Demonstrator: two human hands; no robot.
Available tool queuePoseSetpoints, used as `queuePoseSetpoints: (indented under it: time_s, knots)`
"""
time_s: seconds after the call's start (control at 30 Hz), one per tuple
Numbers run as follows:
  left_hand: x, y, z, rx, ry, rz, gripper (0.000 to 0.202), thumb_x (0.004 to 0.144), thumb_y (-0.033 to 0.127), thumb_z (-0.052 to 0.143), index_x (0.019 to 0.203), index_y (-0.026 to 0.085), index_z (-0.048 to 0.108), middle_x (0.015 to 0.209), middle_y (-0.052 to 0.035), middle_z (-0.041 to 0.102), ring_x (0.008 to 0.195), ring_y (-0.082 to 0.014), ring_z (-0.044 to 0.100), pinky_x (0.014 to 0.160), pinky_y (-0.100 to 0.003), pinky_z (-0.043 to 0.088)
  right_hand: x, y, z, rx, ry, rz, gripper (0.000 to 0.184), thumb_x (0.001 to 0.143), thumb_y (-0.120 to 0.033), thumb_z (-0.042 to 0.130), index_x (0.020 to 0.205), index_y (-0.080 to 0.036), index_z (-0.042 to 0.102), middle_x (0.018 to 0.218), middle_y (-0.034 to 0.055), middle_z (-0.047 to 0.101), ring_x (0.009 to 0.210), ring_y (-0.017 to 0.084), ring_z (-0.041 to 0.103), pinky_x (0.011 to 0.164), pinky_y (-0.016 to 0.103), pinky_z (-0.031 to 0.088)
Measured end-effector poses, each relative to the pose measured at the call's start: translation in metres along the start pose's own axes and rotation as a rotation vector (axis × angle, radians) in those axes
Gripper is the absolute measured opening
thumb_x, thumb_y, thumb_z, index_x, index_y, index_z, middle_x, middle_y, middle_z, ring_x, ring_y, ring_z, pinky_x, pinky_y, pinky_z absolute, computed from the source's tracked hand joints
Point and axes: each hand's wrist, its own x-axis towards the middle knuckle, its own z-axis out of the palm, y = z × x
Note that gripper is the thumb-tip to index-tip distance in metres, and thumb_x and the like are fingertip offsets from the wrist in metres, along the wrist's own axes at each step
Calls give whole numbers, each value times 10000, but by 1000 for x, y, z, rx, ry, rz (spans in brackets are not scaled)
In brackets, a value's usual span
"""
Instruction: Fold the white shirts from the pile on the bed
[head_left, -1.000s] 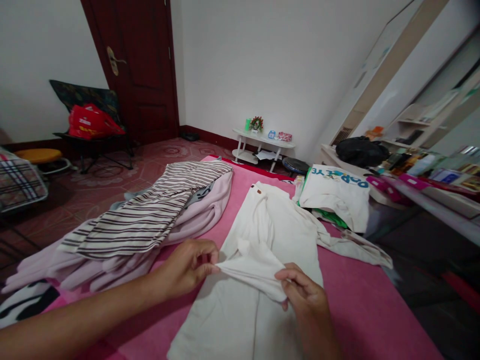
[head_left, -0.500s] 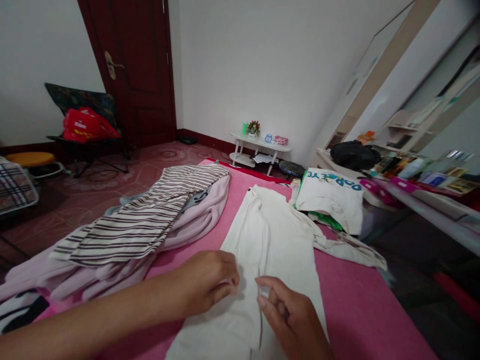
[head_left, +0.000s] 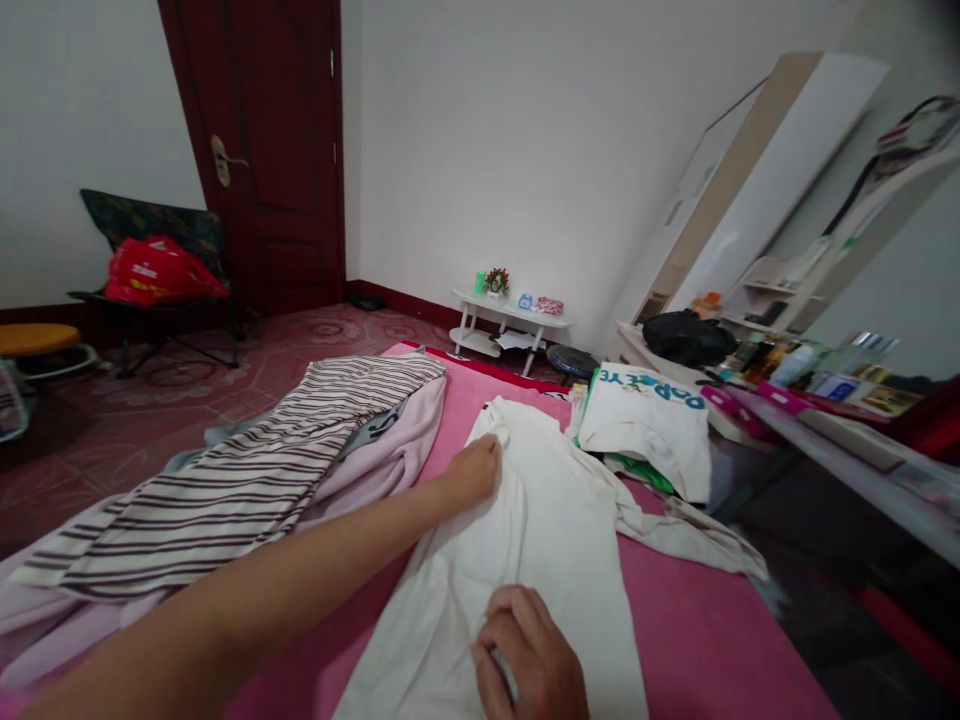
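Observation:
A white long-sleeved shirt (head_left: 570,540) lies spread on the pink bed cover (head_left: 697,610), one sleeve stretched out to the right and the other lying along its left part. My left hand (head_left: 476,472) reaches to the far end of the shirt and is closed on the fabric near the shoulder; its fingertips are partly hidden. Closer to me, my right hand (head_left: 532,650) has its fingers curled and thumb brought in, pinching the cloth at the shirt's middle.
Left of the shirt, a striped garment (head_left: 225,480) lies over pale pink clothing (head_left: 397,440). A folded white top with blue lettering (head_left: 645,430) sits at the right. Beyond are a small white table (head_left: 510,308), a chair with a red bag (head_left: 161,270) and a cluttered desk (head_left: 847,440).
My left hand has moved forward from the shirt's middle to its shoulder end. My right hand has shifted slightly left and down, and the view has tilted up a little.

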Motion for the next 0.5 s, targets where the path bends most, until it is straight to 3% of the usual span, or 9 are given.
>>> queuePoseSetpoints:
  time_s: [0.07,0.17,0.23,0.37,0.5]
  knots:
    - [21,-11,1,25,9,16,349,820,60,414,1136,97,557,1166,-161,568,1095,-227,552,1020,-351,398,8,10,-1,-86,22,-19,266,842,-229,487,1079,-192,602,1239,138,584,1133,294,551,919,453,454]
    - [43,-26,9,56,17,78,365,867,130,417,1205,115,553,1303,-146,525,1241,-236,461,1111,-377,281,16,25,8,-155,-101,3,584,838,-305,523,1396,-178,406,1490,143,344,1356,360,325,1032,595,334]
    - [52,-35,19,70,25,91,422,897,175,400,1306,123,491,1421,-141,435,1324,-235,376,1139,-383,223,17,34,20,-143,-175,16,632,834,-303,526,1432,-171,368,1508,132,299,1379,353,284,1040,582,343]
    - [67,-46,37,85,45,26,467,945,223,324,1390,102,398,1494,-164,333,1375,-243,311,1126,-409,244,10,44,42,-113,-149,41,687,799,-308,569,1443,-177,369,1508,127,271,1380,356,272,1045,561,356]
    - [77,-46,42,93,37,-29,464,950,220,317,1397,115,386,1506,-138,326,1392,-246,284,1123,-444,243,9,40,41,-94,-128,79,685,799,-325,582,1438,-184,380,1511,117,261,1384,343,267,1069,556,330]
